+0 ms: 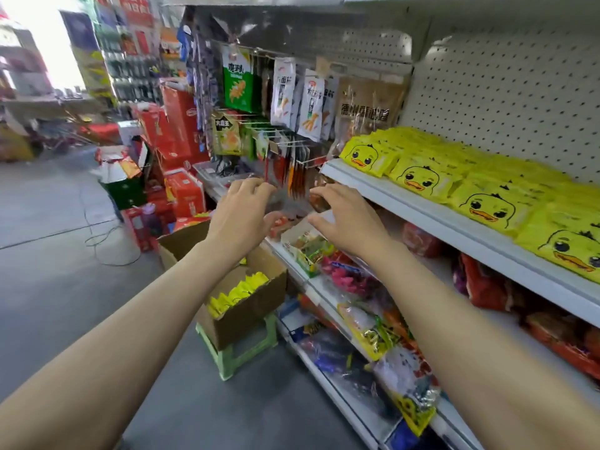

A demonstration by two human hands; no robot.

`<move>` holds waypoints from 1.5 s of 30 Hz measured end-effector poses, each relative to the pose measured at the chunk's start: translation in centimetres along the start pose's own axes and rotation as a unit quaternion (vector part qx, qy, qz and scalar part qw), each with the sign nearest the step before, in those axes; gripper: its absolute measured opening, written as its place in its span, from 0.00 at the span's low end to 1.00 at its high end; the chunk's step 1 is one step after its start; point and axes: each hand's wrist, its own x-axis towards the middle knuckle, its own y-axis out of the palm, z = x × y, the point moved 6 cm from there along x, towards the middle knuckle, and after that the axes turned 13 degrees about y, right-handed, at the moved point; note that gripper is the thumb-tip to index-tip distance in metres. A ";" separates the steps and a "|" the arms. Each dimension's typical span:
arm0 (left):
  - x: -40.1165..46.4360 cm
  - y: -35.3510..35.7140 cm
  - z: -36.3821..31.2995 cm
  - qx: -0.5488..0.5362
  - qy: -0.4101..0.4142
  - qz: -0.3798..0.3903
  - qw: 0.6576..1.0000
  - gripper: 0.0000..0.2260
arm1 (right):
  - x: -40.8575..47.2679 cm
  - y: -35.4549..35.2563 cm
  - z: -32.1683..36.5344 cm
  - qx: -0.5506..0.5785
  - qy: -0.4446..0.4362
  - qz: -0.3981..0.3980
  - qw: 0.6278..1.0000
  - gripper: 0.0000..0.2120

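The left grip [242,212] is closed on a small greyish packet [287,201], with the fingers curled over its top edge and the thumb beneath it. The packet is motion-blurred, so its print cannot be read. The right grip [344,216] is released, fingers spread and lightly curved, its fingertips just beside the packet's right edge; whether they touch it cannot be told.

The packet sits between the two grips, at the end of the shelving, directly under a row of red and orange hanging sachets [298,173]. Just below the right grip lies an open white tray of wrapped sweets [308,246] on a lower shelf. Above and to the right, the upper shelf [422,207] carries rows of yellow duck-face packets [422,180]. Below the left forearm, a cardboard box [250,306] holding yellow packs stands on a green stool [240,352] on the grey floor. Red cartons [181,131] are stacked beyond it.
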 end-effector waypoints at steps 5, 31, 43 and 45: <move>-0.5 4.1 7.1 0.014 -0.041 0.017 0.999 0.19 | 6.6 7.2 2.6 -0.001 -0.030 0.030 0.999 0.25; -6.1 45.4 35.0 -0.209 -0.127 0.461 0.853 0.21 | 23.0 54.1 -0.7 0.029 0.166 0.470 0.867 0.23; -15.6 58.9 37.4 -0.360 -0.123 0.605 0.700 0.23 | 17.1 68.2 -3.5 -0.005 0.334 0.523 0.784 0.27; -16.4 59.8 37.2 -0.380 -0.126 0.621 0.674 0.23 | 16.9 69.2 -3.8 -0.013 0.346 0.520 0.781 0.25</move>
